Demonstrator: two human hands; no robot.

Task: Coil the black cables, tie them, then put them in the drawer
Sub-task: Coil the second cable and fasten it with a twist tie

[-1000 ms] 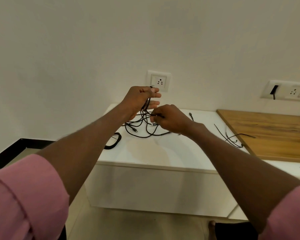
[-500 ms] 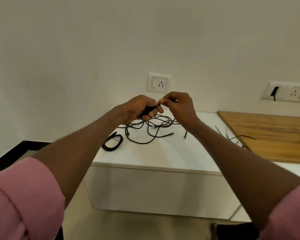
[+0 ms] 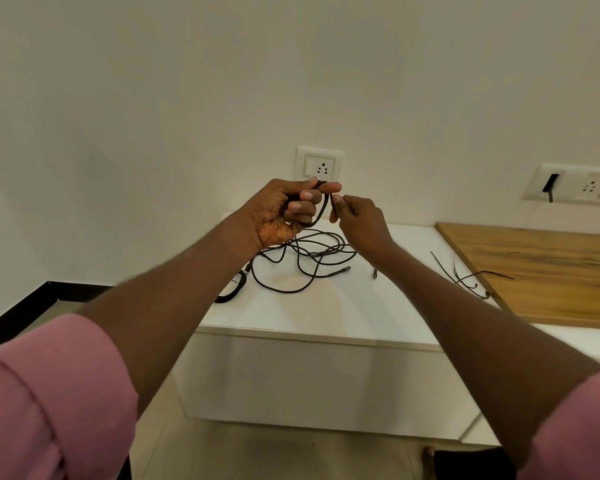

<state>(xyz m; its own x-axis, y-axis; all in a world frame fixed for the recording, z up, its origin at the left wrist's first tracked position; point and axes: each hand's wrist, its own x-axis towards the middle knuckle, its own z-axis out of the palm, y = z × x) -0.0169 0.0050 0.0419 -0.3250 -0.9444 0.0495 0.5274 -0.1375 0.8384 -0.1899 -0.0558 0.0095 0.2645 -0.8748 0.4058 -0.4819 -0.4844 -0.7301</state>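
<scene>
Black cable point(image 3: 321, 209) looped up off the white counter point(image 3: 326, 306), rest lying tangled below. Thin, limp, light, likely to spring loose; best pinched at the loop's crossing. Left hand point(image 3: 284, 213) closed around the forming coil, right hand point(image 3: 359, 220) pinching the strand just beside it.

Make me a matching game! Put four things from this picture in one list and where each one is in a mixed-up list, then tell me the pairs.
Things:
1. black cable loop
2. coiled cable
3. thin ties
4. wall socket

Places:
A. beside the wooden board
B. on the wall behind the hands
C. held in the left hand
D. lying on the white cabinet top's left edge

Pairs: 1-C, 2-D, 3-A, 4-B
</scene>
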